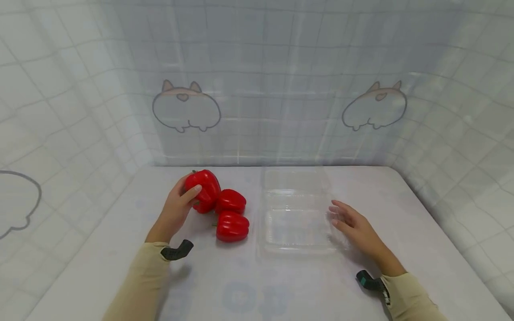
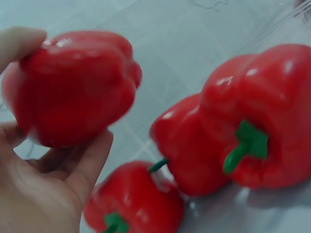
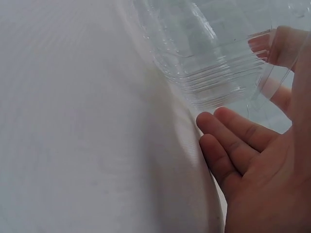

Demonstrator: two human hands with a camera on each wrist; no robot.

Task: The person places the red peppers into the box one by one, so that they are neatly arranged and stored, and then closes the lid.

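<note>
My left hand [image 1: 176, 206] grips a red bell pepper [image 2: 77, 87], thumb on one side and fingers beneath, lifted over the other peppers. Under it, mostly covered in the head view, lies another red bell pepper [image 1: 201, 207]. Two more bell peppers, a middle one [image 1: 231, 201] and a near one [image 1: 233, 226], lie close by on the right. Green stems show in the left wrist view. My right hand [image 1: 358, 228] is at the right side of a clear plastic container [image 1: 295, 246], its fingers loosely extended by the rim. Whether they touch it, I cannot tell.
The container's clear back section [image 1: 295, 179] reaches towards the rear edge of the white table [image 1: 192, 276]. White grid-patterned curtains [image 1: 277, 102] with printed animal figures hang behind and at both sides. A dark device sits on each wrist.
</note>
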